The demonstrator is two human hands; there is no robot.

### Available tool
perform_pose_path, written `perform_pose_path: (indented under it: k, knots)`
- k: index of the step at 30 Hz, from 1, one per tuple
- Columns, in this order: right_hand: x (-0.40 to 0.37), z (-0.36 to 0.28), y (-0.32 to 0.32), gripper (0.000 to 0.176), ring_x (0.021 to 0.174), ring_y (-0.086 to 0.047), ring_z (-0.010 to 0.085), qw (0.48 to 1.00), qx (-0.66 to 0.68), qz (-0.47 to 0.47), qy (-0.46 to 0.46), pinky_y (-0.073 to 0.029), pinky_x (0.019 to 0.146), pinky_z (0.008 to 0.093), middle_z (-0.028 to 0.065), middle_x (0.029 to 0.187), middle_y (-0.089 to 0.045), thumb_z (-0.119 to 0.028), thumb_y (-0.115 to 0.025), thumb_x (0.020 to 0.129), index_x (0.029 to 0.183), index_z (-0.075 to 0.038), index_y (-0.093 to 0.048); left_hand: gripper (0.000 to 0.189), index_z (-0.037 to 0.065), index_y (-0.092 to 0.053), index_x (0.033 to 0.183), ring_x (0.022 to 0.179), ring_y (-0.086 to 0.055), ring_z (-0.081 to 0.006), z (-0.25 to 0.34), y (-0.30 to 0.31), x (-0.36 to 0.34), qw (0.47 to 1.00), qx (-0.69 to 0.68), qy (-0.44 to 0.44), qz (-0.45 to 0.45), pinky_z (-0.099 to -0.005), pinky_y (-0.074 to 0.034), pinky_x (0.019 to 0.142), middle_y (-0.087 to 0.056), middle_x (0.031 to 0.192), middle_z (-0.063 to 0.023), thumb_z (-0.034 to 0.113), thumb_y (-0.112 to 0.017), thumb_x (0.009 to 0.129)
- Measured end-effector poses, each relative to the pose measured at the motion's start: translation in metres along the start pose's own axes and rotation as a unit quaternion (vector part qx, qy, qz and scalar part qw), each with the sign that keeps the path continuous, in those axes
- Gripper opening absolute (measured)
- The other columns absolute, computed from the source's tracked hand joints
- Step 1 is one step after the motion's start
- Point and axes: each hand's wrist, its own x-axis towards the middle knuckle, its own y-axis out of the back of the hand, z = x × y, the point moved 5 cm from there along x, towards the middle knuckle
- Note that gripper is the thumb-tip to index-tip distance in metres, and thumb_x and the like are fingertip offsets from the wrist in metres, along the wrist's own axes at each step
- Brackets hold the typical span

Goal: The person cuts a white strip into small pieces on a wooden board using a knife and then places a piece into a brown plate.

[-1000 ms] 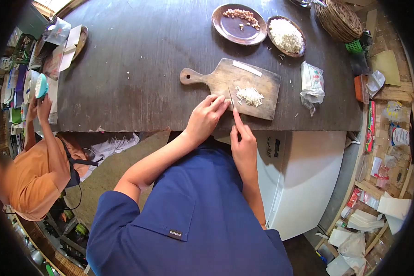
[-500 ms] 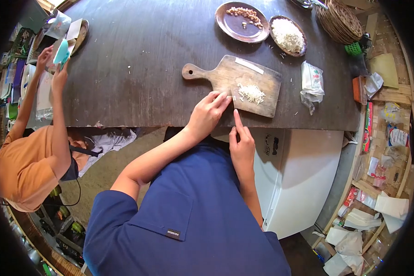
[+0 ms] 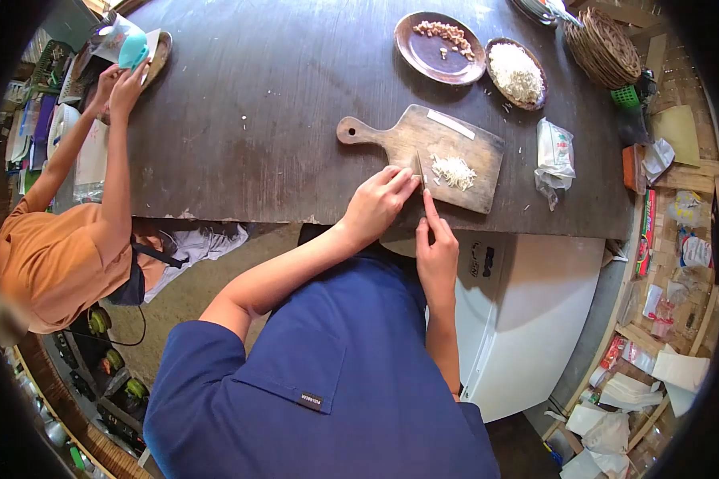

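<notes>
A wooden cutting board (image 3: 443, 156) with a round handle lies near the table's front edge. On it are a small heap of thin white strips (image 3: 454, 172) and a longer flat white piece (image 3: 450, 124) along its far side. My left hand (image 3: 380, 201) presses its fingertips on a small white piece at the board's left front part. My right hand (image 3: 438, 247) is closed on a knife (image 3: 421, 169), its index finger stretched along the top. The blade stands beside my left fingertips; the knife's handle is mostly hidden in my hand.
Beyond the board are a plate (image 3: 407, 49) of brown pieces and a dish (image 3: 497, 77) of white shreds. A plastic packet (image 3: 554, 152) lies to the right, near a woven basket (image 3: 603, 48). A person in orange (image 3: 72, 255) holds a turquoise object (image 3: 133, 49) at the left.
The view has shifted, so the board and plates appear further right and lower. The knife blade now shows more clearly beside my left fingertips. The other person's hands and turquoise object have moved.
</notes>
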Motion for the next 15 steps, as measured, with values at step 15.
perform_pose_path:
  k: [15]
  knots:
    - [-0.011,-0.001,0.001,0.057,0.072,-0.063,0.0298,1.000,-0.030,-0.007,-0.004,-0.053,0.074,0.0453,0.0137,0.085,-0.061,-0.013,-0.062,0.102,0.157,-0.027,-0.056,0.042,0.001,-0.072,0.123,0.114,-0.064,-0.0262,-0.003,-0.003,-0.002,0.999,-0.037,0.018,0.004,-0.0356,-0.057,0.098,-0.067,0.121,-0.0095,0.007,-0.068,0.081]
